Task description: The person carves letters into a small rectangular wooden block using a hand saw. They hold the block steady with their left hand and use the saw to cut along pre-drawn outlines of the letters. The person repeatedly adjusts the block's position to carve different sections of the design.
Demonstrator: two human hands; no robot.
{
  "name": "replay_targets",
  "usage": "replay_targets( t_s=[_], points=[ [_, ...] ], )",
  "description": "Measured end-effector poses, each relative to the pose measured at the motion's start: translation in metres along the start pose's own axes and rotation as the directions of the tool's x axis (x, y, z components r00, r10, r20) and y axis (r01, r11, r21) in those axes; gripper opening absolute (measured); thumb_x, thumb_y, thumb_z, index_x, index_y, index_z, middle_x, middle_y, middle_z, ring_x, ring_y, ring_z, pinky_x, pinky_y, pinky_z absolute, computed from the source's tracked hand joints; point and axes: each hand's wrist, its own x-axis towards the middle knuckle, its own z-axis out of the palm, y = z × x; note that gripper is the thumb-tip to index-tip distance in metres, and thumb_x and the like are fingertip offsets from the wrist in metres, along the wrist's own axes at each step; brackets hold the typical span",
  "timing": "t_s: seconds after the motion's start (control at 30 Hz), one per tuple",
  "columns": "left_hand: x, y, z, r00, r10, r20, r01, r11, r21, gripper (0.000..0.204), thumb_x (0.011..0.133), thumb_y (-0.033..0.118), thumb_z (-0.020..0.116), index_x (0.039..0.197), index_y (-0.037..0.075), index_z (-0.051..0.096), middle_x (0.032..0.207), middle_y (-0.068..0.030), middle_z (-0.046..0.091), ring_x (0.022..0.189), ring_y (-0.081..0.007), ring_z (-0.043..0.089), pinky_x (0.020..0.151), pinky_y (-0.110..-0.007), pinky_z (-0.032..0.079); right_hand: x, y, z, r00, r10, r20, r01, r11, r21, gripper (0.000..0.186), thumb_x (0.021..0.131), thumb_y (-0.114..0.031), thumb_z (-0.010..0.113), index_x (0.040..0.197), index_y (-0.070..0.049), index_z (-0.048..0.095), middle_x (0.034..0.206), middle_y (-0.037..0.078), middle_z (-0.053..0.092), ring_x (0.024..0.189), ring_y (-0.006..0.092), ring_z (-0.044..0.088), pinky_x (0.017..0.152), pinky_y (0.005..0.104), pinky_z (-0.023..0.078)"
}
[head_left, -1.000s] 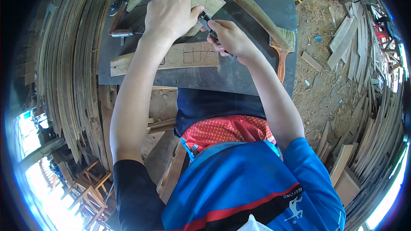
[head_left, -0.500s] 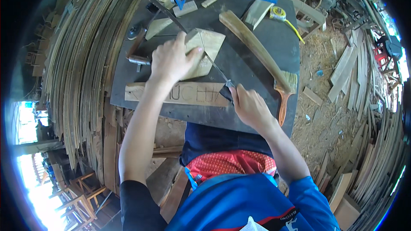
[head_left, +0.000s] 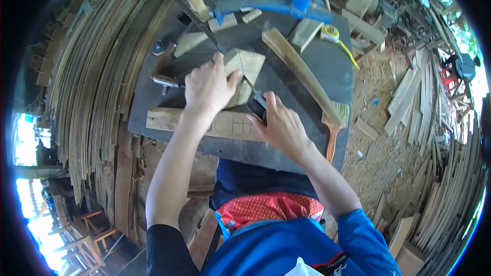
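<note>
My left hand [head_left: 208, 86] presses down on a pale, angular wooden block [head_left: 251, 64], its fingers bent along the left side and the thumb on the block's face. A thin line runs across the block's top. In my closed right hand [head_left: 286, 130] is a thin-bladed tool with a dark handle [head_left: 257, 106]; its narrow blade meets the block at the lower right, and its exact kind is not clear. Close by the left fingertips ends a long dark metal bar [head_left: 192, 16]. Partly under my left forearm lies a board with outlined letters [head_left: 238, 127].
On the dark tabletop [head_left: 302, 92] are a long curved wooden piece [head_left: 299, 69], a brush [head_left: 335, 125], a yellow tape measure [head_left: 330, 32] and a brown-handled metal tool [head_left: 166, 81]. Blue metal equipment [head_left: 276, 5] stands at the back. Stacked planks [head_left: 97, 71] rise on the left.
My right hand has moved up and left toward the block, so less of the blade shows between handle and wood. The left hand keeps its hold. The whole view has shifted slightly.
</note>
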Motion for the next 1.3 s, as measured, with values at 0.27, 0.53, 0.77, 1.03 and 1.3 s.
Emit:
replay_targets(
  t_s=[0.27, 0.53, 0.77, 1.03, 1.3],
  points=[
    [0.01, 0.008, -0.002, 0.998, 0.052, 0.026, -0.051, 0.998, -0.048, 0.052, 0.091, 0.046, 0.067, 0.11, -0.002, 0.06, 0.082, -0.0206, 0.072, 0.081, -0.0365, 0.074, 0.074, -0.046, 0.06, 0.006, 0.002, -0.001, 0.992, 0.074, 0.105, -0.045, 0.965, -0.257, 0.018, 0.098, -0.016, 0.055, 0.094, 0.0, 0.048, 0.072, 0.021, 0.067, 0.065, 0.0396, 0.07, 0.057, 0.0449, 0.058],
    [0.004, 0.007, 0.0, 0.996, 0.089, -0.011, -0.09, 0.992, -0.084, 0.053, 0.091, 0.044, 0.066, 0.118, -0.001, 0.061, 0.082, -0.0189, 0.073, 0.078, -0.035, 0.074, 0.07, -0.046, 0.06, -0.001, -0.008, -0.007, 0.985, 0.098, 0.142, -0.078, 0.987, -0.138, 0.039, 0.095, -0.031, 0.066, 0.099, 0.002, 0.045, 0.073, 0.027, 0.067, 0.067, 0.0444, 0.069, 0.058, 0.0495, 0.058],
    [0.004, -0.005, 0.002, 0.993, 0.105, -0.057, -0.111, 0.989, -0.102, 0.052, 0.089, 0.043, 0.068, 0.116, -0.001, 0.061, 0.079, -0.0171, 0.072, 0.076, -0.0344, 0.073, 0.067, -0.045, 0.058, 0.006, -0.004, 0.001, 0.992, 0.096, 0.083, -0.085, 0.988, -0.132, 0.032, 0.101, -0.031, 0.056, 0.095, -0.001, 0.047, 0.068, 0.028, 0.064, 0.067, 0.0485, 0.065, 0.058, 0.0556, 0.054],
    [0.013, -0.014, 0.007, 1.0, 0.008, -0.019, -0.01, 0.991, -0.133, 0.057, 0.089, 0.048, 0.065, 0.116, -0.002, 0.06, 0.081, -0.0208, 0.072, 0.077, -0.038, 0.073, 0.068, -0.049, 0.059, -0.001, -0.008, 0.003, 0.994, 0.096, 0.06, -0.084, 0.981, -0.177, 0.031, 0.106, -0.029, 0.047, 0.093, -0.002, 0.049, 0.067, 0.027, 0.065, 0.063, 0.0456, 0.067, 0.053, 0.0526, 0.056],
    [0.007, 0.002, -0.002, 0.978, 0.207, -0.001, -0.207, 0.978, -0.028, 0.055, 0.094, 0.048, 0.062, 0.117, -0.002, 0.058, 0.076, -0.0193, 0.071, 0.074, -0.0371, 0.073, 0.066, -0.049, 0.058, -0.012, 0.0, -0.008, 0.985, 0.142, 0.101, -0.143, 0.99, 0.002, 0.023, 0.104, -0.022, 0.047, 0.098, 0.0, 0.048, 0.07, 0.028, 0.065, 0.066, 0.0471, 0.067, 0.059, 0.0555, 0.054]
  ],
)
